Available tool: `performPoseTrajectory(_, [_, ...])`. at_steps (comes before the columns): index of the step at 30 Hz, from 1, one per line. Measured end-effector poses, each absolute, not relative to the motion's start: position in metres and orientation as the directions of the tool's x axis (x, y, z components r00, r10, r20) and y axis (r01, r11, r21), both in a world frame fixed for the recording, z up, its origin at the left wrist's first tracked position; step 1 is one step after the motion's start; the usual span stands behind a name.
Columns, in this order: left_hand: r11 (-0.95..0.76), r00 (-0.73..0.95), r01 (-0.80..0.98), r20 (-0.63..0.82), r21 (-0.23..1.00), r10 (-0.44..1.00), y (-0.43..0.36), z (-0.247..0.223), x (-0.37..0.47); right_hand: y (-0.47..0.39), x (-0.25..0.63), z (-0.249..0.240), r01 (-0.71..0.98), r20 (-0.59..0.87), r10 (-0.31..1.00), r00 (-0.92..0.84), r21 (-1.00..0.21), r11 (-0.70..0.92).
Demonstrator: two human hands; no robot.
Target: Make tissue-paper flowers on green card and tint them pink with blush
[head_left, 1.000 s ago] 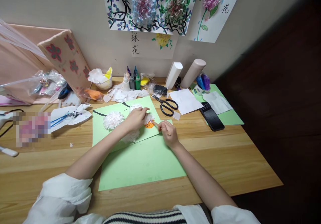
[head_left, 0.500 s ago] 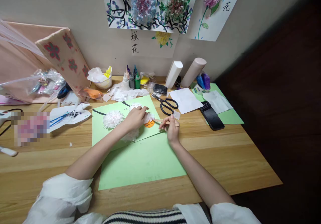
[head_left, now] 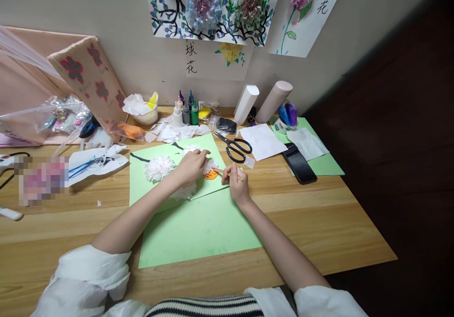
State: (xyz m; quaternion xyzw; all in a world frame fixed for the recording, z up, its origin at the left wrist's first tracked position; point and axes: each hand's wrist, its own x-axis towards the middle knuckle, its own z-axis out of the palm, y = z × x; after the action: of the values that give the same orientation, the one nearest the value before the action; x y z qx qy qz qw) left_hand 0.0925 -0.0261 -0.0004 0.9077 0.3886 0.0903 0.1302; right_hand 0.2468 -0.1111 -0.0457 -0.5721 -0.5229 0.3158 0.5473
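Observation:
My left hand point(head_left: 191, 167) bends over a light green sheet point(head_left: 141, 191), its curled fingers at a white fluffy paper flower point(head_left: 210, 166) with a little pink. The back of the hand hides part of the grip. My right hand point(head_left: 237, 184) pinches a flat wooden craft stick point(head_left: 220, 171), whose tip reaches this flower. Just below the flower shows an orange round patch point(head_left: 210, 174) with dark marks. Another white pompom flower point(head_left: 160, 167) sits on the sheet beside a black painted stem point(head_left: 140, 158). More white flowers are partly covered by my left hand and forearm.
Black-handled scissors point(head_left: 234, 147) lie beyond my right hand, near white paper point(head_left: 262, 141) and a black phone point(head_left: 300, 164). Paint bottles point(head_left: 186, 114) stand by the wall. Blue cotton swabs point(head_left: 85, 166) rest at the left. A second green sheet point(head_left: 198, 232) lies underneath.
My right hand has moved slightly left, closer to the flower, with the craft stick in it. My left hand stays in nearly the same place.

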Motion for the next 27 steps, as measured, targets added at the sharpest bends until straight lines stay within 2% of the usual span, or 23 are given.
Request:
performPoseTrajectory(4, [-0.663, 0.678, 0.685, 0.07, 0.302, 0.732, -0.026, 0.0, 0.093, -0.119, 0.251, -0.042, 0.333, 0.276, 0.937, 0.213, -0.922, 0.196])
performPoseTrajectory(7, [-0.663, 0.679, 0.677, 0.076, 0.32, 0.73, -0.026, 0.0, 0.093, -0.126, 0.259, -0.038, 0.228, 0.304, 0.899, 0.314, -0.944, 0.24])
performPoseTrajectory(9, [-0.665, 0.68, 0.672, 0.085, 0.325, 0.729, -0.027, 0.001, 0.093, -0.126, 0.265, -0.035, 0.07, 0.231, 0.886, 0.401, -0.972, 0.222])
performPoseTrajectory(12, [-0.661, 0.672, 0.68, 0.091, 0.317, 0.735, -0.027, 0.004, 0.092, -0.119, 0.272, -0.033, -0.204, 0.036, 0.887, 0.46, -0.968, 0.145])
performPoseTrajectory(16, [-0.628, 0.66, 0.689, 0.047, 0.36, 0.75, -0.027, 0.009, 0.089, -0.108, 0.275, -0.036, -0.481, -0.159, 0.883, 0.442, -0.872, 0.084])
performPoseTrajectory(20, [-0.64, 0.685, 0.656, 0.042, 0.402, 0.728, -0.029, 0.015, 0.089, -0.106, 0.272, -0.039, -0.669, -0.28, 0.893, 0.353, -0.742, 0.032])
performPoseTrajectory(23, [-0.693, 0.726, 0.581, 0.112, 0.427, 0.678, -0.035, 0.022, 0.092, -0.107, 0.269, -0.038, -0.693, -0.29, 0.904, 0.313, -0.721, 0.009])
performPoseTrajectory(27, [-0.685, 0.712, 0.547, 0.164, 0.481, 0.683, -0.041, 0.028, 0.097, -0.11, 0.267, -0.034, -0.627, -0.229, 0.919, 0.321, -0.778, 0.025])
